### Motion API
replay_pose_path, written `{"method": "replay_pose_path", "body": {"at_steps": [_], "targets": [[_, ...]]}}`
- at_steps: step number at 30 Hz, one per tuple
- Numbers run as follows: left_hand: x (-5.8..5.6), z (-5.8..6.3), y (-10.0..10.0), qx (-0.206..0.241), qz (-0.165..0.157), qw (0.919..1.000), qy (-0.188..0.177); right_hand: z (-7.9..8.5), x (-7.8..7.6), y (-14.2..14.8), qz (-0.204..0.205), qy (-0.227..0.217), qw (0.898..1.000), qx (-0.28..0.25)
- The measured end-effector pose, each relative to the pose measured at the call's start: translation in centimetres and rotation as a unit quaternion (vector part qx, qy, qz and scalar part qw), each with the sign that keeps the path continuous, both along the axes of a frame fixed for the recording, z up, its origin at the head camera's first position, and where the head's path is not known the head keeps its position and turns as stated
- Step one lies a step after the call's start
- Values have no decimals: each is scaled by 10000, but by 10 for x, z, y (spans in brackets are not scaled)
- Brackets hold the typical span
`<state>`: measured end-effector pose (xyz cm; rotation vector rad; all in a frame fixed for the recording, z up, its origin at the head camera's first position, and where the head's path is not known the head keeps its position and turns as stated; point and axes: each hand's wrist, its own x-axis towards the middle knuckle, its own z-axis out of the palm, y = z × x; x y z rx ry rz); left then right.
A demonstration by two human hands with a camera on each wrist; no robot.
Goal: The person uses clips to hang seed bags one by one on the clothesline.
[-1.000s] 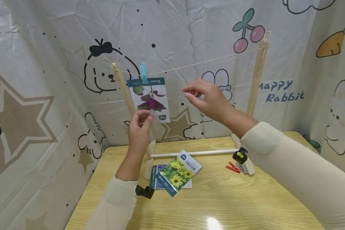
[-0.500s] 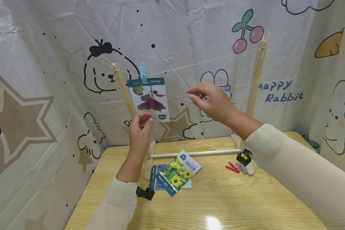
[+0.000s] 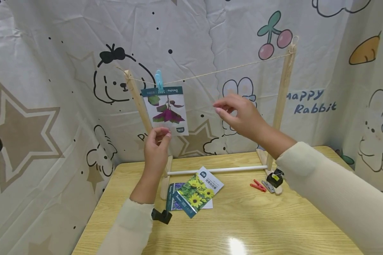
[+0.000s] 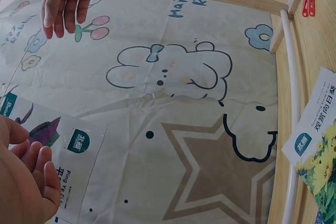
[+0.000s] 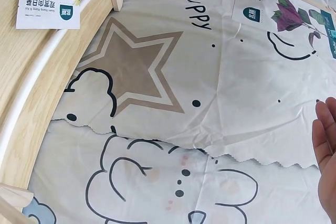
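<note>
A seed packet with a purple-leaved plant hangs upside down from a string, clipped by a light blue clothespin. Just in front of its lower left corner, my left hand is raised with loosely bent fingers and nothing visible in them; whether it touches the packet I cannot tell. My right hand hovers below the string, right of the packet, fingers relaxed and holding nothing. On the table, a yellow-flower seed packet partly covers a purple-flower packet.
Two wooden posts carry the string, and a white rod joins their feet. A red clothespin and a grey clothespin lie beside the right foot on the wooden table. A printed curtain stands behind.
My right hand has drifted right and slightly down, away from the hanging packet. My left hand has sunk a little. The packet hangs where it was.
</note>
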<state>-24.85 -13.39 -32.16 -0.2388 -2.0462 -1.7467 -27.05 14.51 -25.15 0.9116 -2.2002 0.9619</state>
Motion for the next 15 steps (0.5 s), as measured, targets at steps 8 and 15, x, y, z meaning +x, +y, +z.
{"method": "replay_pose_path", "body": {"at_steps": [8,15], "targets": [[-1,-3,0,74,-23,10000,32,-6,1,4,-60,-1,10000,46],[1,-5,0,20,1,9998,-184,-10,5,6,3,-8,10000,43]]}}
